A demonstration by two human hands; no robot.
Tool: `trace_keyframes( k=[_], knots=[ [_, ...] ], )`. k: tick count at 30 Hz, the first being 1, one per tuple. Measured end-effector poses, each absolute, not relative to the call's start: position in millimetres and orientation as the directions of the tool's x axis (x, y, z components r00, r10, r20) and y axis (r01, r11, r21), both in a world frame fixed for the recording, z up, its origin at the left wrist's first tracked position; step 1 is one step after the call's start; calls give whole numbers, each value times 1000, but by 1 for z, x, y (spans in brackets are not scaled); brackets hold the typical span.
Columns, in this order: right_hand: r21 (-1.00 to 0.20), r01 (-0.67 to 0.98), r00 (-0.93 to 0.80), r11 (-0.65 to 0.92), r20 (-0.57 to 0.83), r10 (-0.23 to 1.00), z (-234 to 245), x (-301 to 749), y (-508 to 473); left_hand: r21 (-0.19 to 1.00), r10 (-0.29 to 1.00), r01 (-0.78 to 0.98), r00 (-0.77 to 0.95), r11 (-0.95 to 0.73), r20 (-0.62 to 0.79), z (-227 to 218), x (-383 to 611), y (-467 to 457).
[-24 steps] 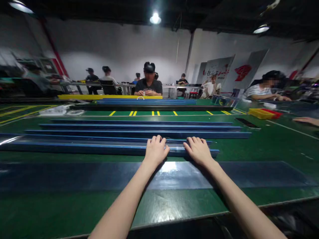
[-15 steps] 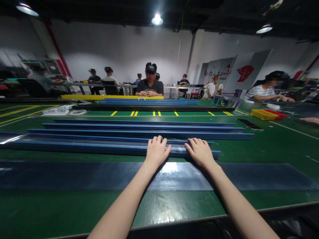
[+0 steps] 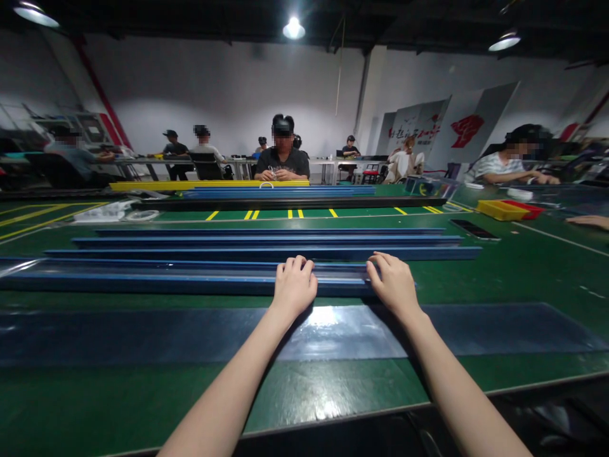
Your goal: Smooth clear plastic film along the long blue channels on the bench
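Several long blue channel strips lie side by side across a green table [image 3: 118, 400]. My left hand [image 3: 295, 285] rests on the nearest blue strip [image 3: 143, 279], its fingers curled over the strip's far edge. My right hand [image 3: 394, 284] sits on the same strip near its right end, fingers bent over it in a grip. A dark glossy mat [image 3: 476, 330] lies under my forearms, just in front of the strip.
More blue strips [image 3: 266, 252] lie behind the near one. Farther back are a black rail [image 3: 285, 204], a yellow strip [image 3: 157, 185] and yellow and red trays [image 3: 504, 209]. Other people sit at the table's far side and right; another person's hand [image 3: 590, 221] rests at right.
My right hand has slid to the right along the nearest strip, toward its end. My left hand has stayed almost in place.
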State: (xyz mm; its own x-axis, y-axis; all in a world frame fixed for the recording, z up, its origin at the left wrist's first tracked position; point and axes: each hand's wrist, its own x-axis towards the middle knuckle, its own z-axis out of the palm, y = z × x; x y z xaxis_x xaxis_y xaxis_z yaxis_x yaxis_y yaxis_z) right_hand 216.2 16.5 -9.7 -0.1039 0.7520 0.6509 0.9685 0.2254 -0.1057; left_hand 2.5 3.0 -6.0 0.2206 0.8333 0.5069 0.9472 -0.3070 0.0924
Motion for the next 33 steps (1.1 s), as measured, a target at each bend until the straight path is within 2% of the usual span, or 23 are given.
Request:
trace_keyframes(
  k=[5, 9, 11, 16, 28, 33],
  knots=[
    [-293, 956, 208, -13, 645, 735, -9, 229, 17, 88, 820, 944, 228, -319, 526, -7, 2, 2],
    [-456, 861, 449, -227, 471, 759, -9, 244, 19, 72, 814, 943, 239, -324, 529, -7, 2, 2],
    [-523, 803, 517, -285, 374, 770, -10, 251, 20, 61, 812, 944, 246, -326, 529, -8, 3, 2],
    [-644, 712, 571, -280, 299, 764, -10, 256, 23, 53, 815, 946, 248, -321, 524, -8, 2, 1],
    [-669, 701, 602, -248, 368, 708, -13, 251, 23, 86, 852, 956, 208, -281, 480, 0, 2, 0],
    [-670, 703, 591, -240, 363, 720, -14, 248, 22, 79, 855, 959, 204, -273, 478, -1, 1, 0]
  ],
)
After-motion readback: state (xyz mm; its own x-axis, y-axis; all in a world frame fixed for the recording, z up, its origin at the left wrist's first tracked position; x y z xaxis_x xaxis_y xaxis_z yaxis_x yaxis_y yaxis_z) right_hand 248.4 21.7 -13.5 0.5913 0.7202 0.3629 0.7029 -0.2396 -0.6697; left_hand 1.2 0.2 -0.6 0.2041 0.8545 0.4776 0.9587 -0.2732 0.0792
